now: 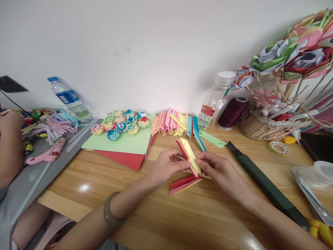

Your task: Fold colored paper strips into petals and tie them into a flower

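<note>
Between my two hands is a stack of folded paper strips (189,155), yellow on the near face and red behind. My left hand (173,163) pinches it from the left, thumb on the yellow face. My right hand (214,165) grips its lower right edge between thumb and fingers. Just below, a second bundle of red, pink and yellow folded paper (182,185) lies on the wooden table (156,215). Behind my hands stands a row of folded pink, yellow and blue strips (174,123), with a loose blue strip (199,137) and a green strip (213,139) at its right.
Paper flowers (121,126) sit on green and red sheets (117,146). Right: a clear bottle (213,100), purple thread spool (233,113), flower basket (273,125), dark green long tool (267,185), scissors (312,199). Left: pink glue gun (48,152), water bottle (69,99), another person's arm (10,149).
</note>
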